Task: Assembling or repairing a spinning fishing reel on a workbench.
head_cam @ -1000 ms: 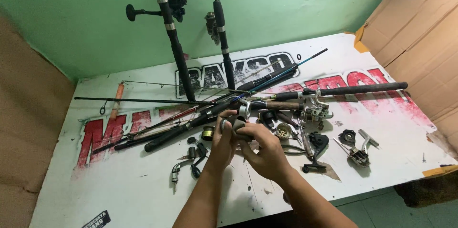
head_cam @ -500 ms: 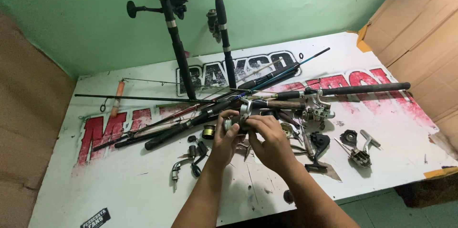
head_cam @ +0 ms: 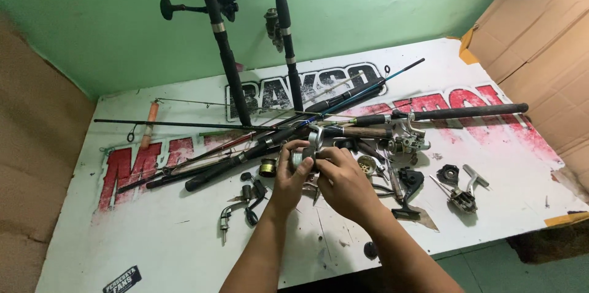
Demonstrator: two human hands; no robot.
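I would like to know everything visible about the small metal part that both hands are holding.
The small metal part looks like a silver-grey fishing reel piece, rounded, with a darker section. Most of it is hidden by fingers, so finer details cannot be told. The left hand grips it from the left and the right hand from the right. It is held above the white table, just in front of the pile of dark fishing rods.

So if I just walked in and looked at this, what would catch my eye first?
Probably the two hands, left hand and right hand, meeting at the middle of the white table around a small metal reel part. Behind them lies a tangle of dark fishing rods, and two more rods with reels stand upright against the green wall. Loose reel pieces are scattered to the right.
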